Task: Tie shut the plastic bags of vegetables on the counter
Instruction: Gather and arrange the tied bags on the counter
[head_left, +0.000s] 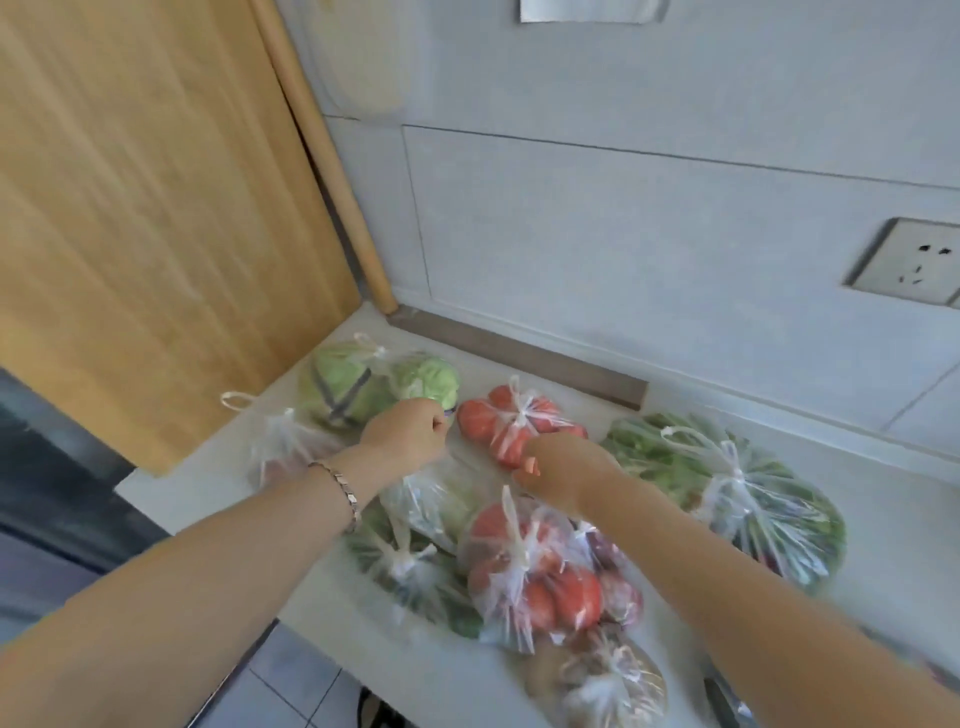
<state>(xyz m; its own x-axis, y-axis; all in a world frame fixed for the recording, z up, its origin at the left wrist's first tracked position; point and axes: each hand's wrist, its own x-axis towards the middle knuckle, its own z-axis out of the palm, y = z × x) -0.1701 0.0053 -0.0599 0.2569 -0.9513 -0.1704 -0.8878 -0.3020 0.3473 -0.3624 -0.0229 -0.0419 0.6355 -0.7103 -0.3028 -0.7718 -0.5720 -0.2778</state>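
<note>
Left hand (410, 434) clenched, right hand (563, 470) grip unclear, both over the pale bag (436, 499) mid-counter between tied tomato bags (519, 423): thin handles liable to slip or tear under hard pulling.

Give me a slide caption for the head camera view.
Both hands reach over knotted vegetable bags on the counter.

Both hands' grips (410, 434) (563, 470) clenched, outstretched.
</note>
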